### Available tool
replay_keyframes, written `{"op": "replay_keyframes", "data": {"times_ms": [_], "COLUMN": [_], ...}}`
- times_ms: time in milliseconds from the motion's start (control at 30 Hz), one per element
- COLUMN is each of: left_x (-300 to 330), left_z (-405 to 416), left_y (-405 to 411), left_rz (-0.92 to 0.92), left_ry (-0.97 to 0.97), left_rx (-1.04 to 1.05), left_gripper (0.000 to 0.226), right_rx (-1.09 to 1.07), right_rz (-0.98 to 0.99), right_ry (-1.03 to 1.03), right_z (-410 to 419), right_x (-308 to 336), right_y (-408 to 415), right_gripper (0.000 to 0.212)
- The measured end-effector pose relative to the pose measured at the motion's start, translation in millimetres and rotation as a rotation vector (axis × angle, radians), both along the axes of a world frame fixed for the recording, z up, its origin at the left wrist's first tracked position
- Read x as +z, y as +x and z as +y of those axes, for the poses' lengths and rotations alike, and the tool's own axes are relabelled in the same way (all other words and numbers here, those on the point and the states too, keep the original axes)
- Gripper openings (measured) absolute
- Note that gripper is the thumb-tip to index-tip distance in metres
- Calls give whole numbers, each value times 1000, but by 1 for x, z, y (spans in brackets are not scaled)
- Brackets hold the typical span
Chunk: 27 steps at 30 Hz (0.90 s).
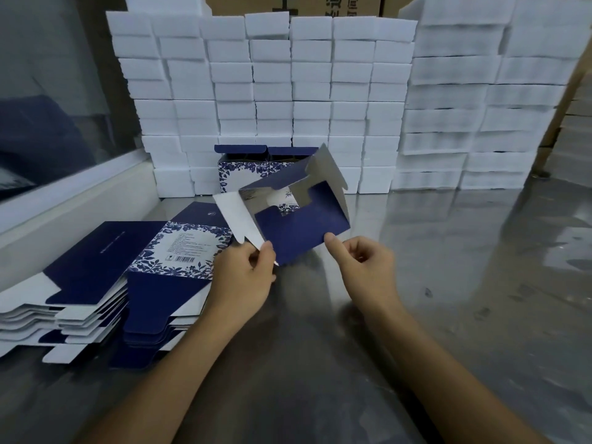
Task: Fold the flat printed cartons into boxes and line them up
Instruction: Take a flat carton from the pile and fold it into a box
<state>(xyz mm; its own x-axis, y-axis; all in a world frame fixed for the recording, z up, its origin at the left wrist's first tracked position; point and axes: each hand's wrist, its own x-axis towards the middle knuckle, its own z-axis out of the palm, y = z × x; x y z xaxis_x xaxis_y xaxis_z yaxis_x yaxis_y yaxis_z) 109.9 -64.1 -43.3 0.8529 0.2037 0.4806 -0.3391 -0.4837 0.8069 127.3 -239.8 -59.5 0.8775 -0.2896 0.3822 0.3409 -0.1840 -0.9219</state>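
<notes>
Flat pile: A stack of flat cartons (96, 283) is seen to the left of the left hand, on the desk (448, 283). The top sheets are fanned out a bit. They could be knocked by the left arm and slid off the pile.

Left hand: The left hand (246, 277) is pinched on a white flap at the carton's near left corner. If it is squeezed too hard, the flap could be bent in the wrong place.

Carton being folded: The half-open carton (301, 229) is held up in the air between both hands, just above the desk. Its bottom flaps are not tucked in yet. A flap could be pushed in the wrong order, and then the bottom would not lock.

Right hand: The right hand (365, 267) is curled, with its thumb pressed on the blue near edge of the carton. Whether the fingers behind are touching the card cannot be told. If the grip slips, the carton could be dropped or squashed flat.

Finished boxes: Two folded boxes (246, 168) are lined up beyond the hands, against a wall of white blocks (288, 91). They could be bumped out of line when the next box is set down.
</notes>
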Motion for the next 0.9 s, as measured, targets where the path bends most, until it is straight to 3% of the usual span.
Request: {"op": "replay_keyframes", "data": {"times_ms": [133, 300, 633, 900], "left_x": [-6, -6, -5, -3], "left_z": [-13, -19, -21, -16], "left_y": [-2, -4, -5, -6], "left_rz": [117, 148, 185, 195], "left_ry": [-257, -326, -298, -262], "left_rx": [-127, -194, -195, -153], "left_gripper": [30, 27, 22, 35], "right_rx": [197, 269, 214, 67], "right_rz": [-18, 0, 45, 47], "right_ry": [-218, -376, -348, -146], "right_z": [9, 20, 17, 2], "right_x": [-3, -6, -4, 4], "right_y": [-7, -13, -11, -2], "right_gripper": [45, 40, 42, 47]}}
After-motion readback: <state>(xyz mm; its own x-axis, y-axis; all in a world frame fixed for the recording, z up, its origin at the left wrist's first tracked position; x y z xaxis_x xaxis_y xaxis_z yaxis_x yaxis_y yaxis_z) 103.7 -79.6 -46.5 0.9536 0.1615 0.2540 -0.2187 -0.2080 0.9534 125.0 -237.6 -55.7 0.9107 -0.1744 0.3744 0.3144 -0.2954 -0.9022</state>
